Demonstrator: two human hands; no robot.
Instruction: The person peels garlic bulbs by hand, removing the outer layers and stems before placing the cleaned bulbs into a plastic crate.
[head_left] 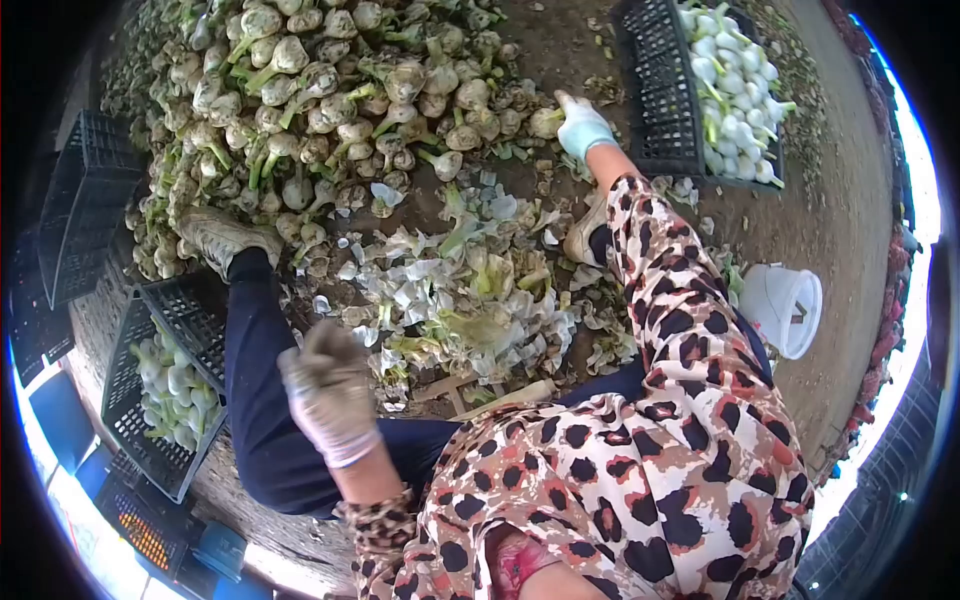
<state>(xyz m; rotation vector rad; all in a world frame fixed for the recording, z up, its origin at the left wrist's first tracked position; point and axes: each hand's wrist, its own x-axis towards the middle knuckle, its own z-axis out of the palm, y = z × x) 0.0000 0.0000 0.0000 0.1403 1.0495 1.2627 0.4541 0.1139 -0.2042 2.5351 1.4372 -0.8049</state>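
Observation:
My right hand point(582, 127), in a pale glove, reaches out to the near edge of a big heap of garlic point(325, 110). Its fingers are on a garlic bulb point(545, 123) there. My left hand point(328, 395) wears a whitish glove with dirt-darkened fingers and hovers above my left thigh. Its fingers look curled in, though motion blurs them, and whatever they may hold is hidden. Between my feet lies a pile of peeled skins and leaves point(470, 300). The heaped bulbs are soiled and carry roots and green stems.
A black crate point(660, 95) of clean white garlic point(735, 90) stands at the upper right. Another crate point(150, 415) with trimmed bulbs sits at the left, near more black crates point(85, 200). A white bucket point(780, 308) is beside my right knee. My left shoe point(228, 240) touches the heap.

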